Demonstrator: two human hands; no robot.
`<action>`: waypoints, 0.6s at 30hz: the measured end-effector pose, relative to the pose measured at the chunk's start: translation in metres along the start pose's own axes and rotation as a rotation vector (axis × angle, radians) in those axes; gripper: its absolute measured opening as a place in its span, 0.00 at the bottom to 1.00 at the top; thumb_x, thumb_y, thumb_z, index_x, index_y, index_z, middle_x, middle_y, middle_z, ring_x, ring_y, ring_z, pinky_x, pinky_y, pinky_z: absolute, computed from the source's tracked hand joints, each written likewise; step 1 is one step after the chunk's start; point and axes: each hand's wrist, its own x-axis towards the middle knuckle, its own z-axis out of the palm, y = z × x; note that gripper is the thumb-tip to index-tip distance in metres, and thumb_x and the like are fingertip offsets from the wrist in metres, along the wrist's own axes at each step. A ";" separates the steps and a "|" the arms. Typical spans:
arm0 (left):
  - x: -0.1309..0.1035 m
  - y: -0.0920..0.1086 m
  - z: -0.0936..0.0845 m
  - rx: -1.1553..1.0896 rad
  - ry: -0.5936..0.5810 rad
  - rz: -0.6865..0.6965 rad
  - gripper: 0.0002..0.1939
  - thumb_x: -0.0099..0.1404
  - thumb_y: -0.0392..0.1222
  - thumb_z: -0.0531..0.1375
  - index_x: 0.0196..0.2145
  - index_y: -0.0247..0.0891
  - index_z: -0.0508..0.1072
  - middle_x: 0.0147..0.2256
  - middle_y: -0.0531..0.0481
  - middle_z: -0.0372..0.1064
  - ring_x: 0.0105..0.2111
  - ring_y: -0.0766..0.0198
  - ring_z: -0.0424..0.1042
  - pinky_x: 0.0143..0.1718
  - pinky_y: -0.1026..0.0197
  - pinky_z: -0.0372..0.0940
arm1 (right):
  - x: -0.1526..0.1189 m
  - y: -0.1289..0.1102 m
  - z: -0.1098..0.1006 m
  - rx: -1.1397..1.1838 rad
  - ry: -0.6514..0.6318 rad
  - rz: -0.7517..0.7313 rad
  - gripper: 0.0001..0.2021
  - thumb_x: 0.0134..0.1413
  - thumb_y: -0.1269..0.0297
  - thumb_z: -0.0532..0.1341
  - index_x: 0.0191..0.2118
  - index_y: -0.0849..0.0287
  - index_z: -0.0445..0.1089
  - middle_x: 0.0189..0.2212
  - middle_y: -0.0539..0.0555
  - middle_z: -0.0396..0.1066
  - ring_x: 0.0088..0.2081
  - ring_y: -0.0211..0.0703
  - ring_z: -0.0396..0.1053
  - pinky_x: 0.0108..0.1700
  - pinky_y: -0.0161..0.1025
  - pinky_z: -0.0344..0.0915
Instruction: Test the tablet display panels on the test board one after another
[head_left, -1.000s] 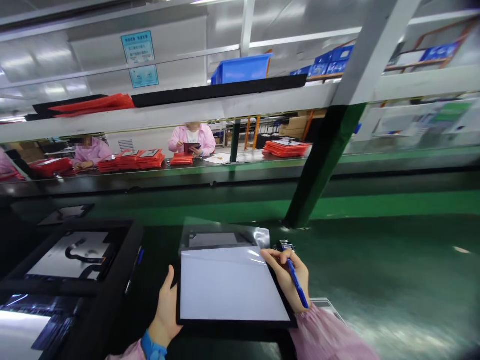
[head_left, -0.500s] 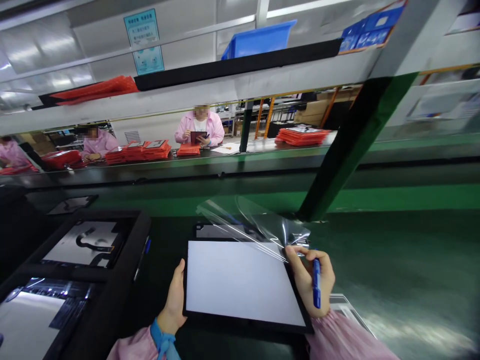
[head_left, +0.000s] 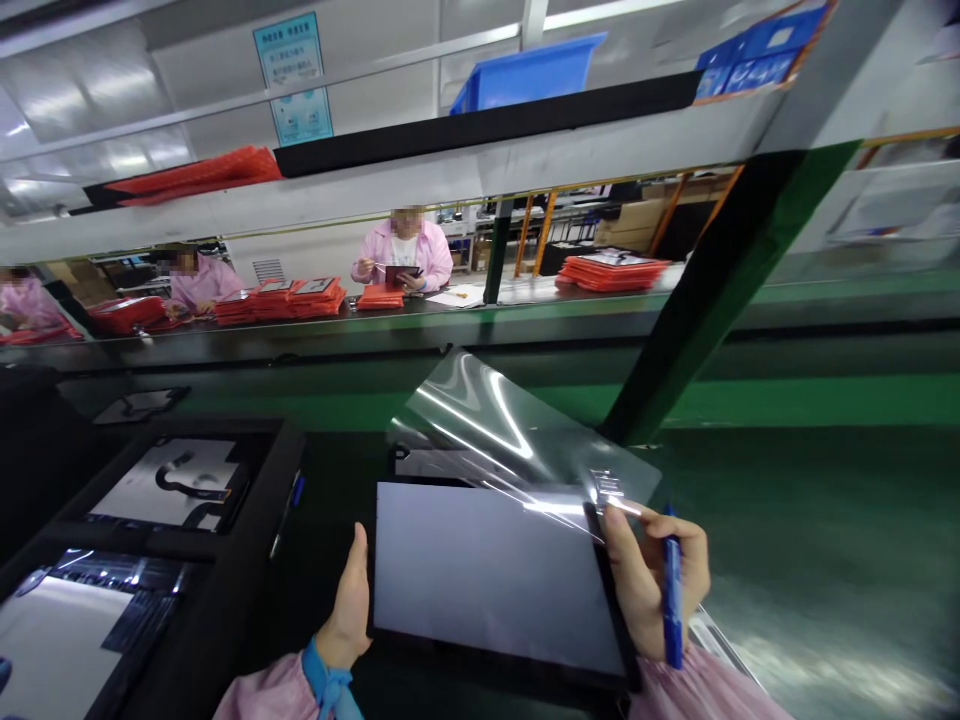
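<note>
Clear film pinched in the right hand at the far right corner of a black-bordered display panel.

The panel is between the two hands, and the film slants over and past its far edge; right thumb and fingers grasp the film, with a blue pen tucked in the same hand. The left hand, thumb raised, is at the panel's left edge, fingers partly hidden, so I cannot tell whether it grips. Left of the panel, a black tray holds a silver-backed screen module with a dark flex cable. High beyond the panel hangs a teal poster printed with Chinese characters, too blurred to read surely.
</note>
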 end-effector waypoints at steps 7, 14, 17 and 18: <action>-0.001 0.006 0.004 -0.061 -0.145 -0.037 0.37 0.67 0.63 0.48 0.65 0.39 0.54 0.55 0.37 0.69 0.56 0.43 0.67 0.57 0.40 0.59 | 0.009 -0.022 -0.003 0.144 -0.129 0.110 0.22 0.39 0.48 0.72 0.27 0.54 0.60 0.24 0.47 0.67 0.25 0.38 0.64 0.31 0.40 0.66; 0.004 0.000 -0.003 -0.089 -0.151 -0.030 0.34 0.67 0.63 0.49 0.63 0.41 0.61 0.51 0.39 0.74 0.55 0.43 0.68 0.56 0.39 0.59 | -0.025 -0.048 0.001 -0.566 -0.450 -0.405 0.09 0.55 0.58 0.63 0.31 0.53 0.62 0.39 0.60 0.76 0.40 0.56 0.74 0.40 0.53 0.71; 0.002 0.000 -0.004 -0.099 -0.190 -0.027 0.34 0.68 0.62 0.48 0.63 0.39 0.60 0.51 0.39 0.73 0.54 0.44 0.69 0.58 0.42 0.57 | -0.054 -0.033 0.022 -0.747 -0.570 -0.615 0.05 0.62 0.65 0.54 0.35 0.55 0.64 0.50 0.63 0.72 0.55 0.64 0.67 0.51 0.66 0.65; 0.002 0.001 -0.004 -0.108 -0.220 -0.029 0.34 0.68 0.62 0.47 0.63 0.37 0.60 0.51 0.38 0.73 0.54 0.45 0.69 0.59 0.43 0.57 | -0.064 -0.028 0.031 -0.781 -0.616 -0.646 0.06 0.63 0.68 0.52 0.36 0.55 0.64 0.53 0.64 0.70 0.58 0.65 0.63 0.52 0.69 0.63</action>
